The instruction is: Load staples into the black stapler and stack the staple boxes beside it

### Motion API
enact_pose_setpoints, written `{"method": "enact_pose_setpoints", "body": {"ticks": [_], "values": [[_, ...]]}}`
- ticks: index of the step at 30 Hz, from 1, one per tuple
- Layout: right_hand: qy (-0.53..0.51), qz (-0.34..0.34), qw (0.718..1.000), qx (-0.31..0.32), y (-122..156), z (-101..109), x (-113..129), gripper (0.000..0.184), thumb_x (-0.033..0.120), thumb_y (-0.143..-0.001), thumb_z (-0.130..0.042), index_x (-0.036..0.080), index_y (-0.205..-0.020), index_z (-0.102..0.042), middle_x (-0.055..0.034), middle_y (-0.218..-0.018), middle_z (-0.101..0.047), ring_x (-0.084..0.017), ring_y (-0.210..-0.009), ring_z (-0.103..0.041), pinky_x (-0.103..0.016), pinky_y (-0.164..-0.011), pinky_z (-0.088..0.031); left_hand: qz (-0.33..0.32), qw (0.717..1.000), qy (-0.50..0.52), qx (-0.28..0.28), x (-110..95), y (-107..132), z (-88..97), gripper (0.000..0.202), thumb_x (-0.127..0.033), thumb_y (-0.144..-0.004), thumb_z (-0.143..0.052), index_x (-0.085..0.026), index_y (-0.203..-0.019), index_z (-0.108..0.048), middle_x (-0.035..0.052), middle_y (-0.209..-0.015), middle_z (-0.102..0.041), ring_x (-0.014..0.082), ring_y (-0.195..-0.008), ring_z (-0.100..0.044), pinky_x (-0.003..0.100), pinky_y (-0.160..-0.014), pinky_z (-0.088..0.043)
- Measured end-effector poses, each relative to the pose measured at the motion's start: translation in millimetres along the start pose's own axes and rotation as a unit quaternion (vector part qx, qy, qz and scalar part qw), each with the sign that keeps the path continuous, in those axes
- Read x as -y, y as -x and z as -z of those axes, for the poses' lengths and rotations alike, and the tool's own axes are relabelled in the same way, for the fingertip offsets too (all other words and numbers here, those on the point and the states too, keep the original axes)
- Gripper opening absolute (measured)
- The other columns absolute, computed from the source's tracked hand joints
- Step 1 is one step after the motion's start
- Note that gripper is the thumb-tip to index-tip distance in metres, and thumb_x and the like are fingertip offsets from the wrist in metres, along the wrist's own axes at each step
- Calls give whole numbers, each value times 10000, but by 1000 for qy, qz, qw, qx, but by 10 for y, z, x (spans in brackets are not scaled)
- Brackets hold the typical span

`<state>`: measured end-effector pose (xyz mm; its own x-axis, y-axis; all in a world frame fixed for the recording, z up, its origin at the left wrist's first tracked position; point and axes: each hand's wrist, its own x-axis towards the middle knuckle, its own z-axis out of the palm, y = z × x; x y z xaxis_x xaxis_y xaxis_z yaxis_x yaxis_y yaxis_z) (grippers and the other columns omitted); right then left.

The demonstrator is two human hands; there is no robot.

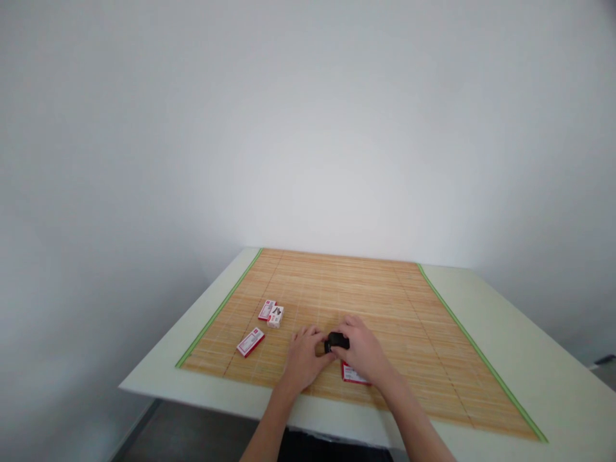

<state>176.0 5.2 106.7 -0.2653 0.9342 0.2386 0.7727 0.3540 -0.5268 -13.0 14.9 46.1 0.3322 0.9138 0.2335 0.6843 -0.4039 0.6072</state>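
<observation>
Near the front middle of the mat, my two hands meet around a small black object (pixel 340 339) that looks like a compact stapler. My right hand (pixel 360 346) pinches its right part between thumb and fingers. At its left end, the thumb and forefinger of my left hand (pixel 306 359) close in, and the other fingers curl down toward the mat. The exact shape of the object is partly hidden by the fingers. Under my right wrist lies a flat red-and-white box (pixel 353 375), partly covered by the hand.
To the left lie another red-and-white box (pixel 251 342), a similar box (pixel 266 309) and a small white box (pixel 276 316) with a dark picture, touching it. A bamboo mat (pixel 366 289) with green edges covers much of the white table (pixel 486 308), which meets a wall (pixel 337 160).
</observation>
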Motion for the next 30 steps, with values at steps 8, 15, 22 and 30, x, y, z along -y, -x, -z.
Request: {"method": "enact_pose_setpoints", "body": {"ticks": [8, 15, 22, 30], "values": [[-77, -5, 996, 34, 127, 135, -365, 352, 309, -883, -641, 275, -1225, -714, -60, -1082, -686, -220, -1006, -605, -340, -920, -457, 3, 1000, 4, -9, 9, 1, -4, 356, -476, -882, -683, -321, -1201, -664, 20, -1141, -651, 256, -1114, -550, 385, -963, -363], [-146, -198, 960, -133, 570, -81, -713, 614, 587, -873, -593, 178, -1328, -633, -45, -839, -701, -225, -711, -615, -336, -659, -488, -43, 998, 39, 28, -210, 82, 24, 501, -472, -852, -686, -351, -1329, -597, 29, -1182, -658, 279, -1145, -553, 425, -1033, -371], [-182, -214, 944, -173, 716, -208, -646, 620, 671, -870, -562, 161, -1190, -710, -34, -740, -656, -213, -666, -588, -313, -606, -460, -95, 993, -6, 67, -459, 188, -140, 569, -370, -769, -713, -336, -1322, -586, 56, -1211, -653, 315, -1139, -548, 437, -996, -384], [-224, -218, 942, -122, 788, -109, -603, 597, 667, -906, -519, 186, -1202, -714, -31, -743, -665, -190, -564, -578, -305, -528, -445, 15, 1000, -21, 6, -61, 289, 57, 773, -565, -685, -807, -291, -1359, -547, 89, -1329, -614, 350, -1211, -534, 469, -1048, -363]]}}
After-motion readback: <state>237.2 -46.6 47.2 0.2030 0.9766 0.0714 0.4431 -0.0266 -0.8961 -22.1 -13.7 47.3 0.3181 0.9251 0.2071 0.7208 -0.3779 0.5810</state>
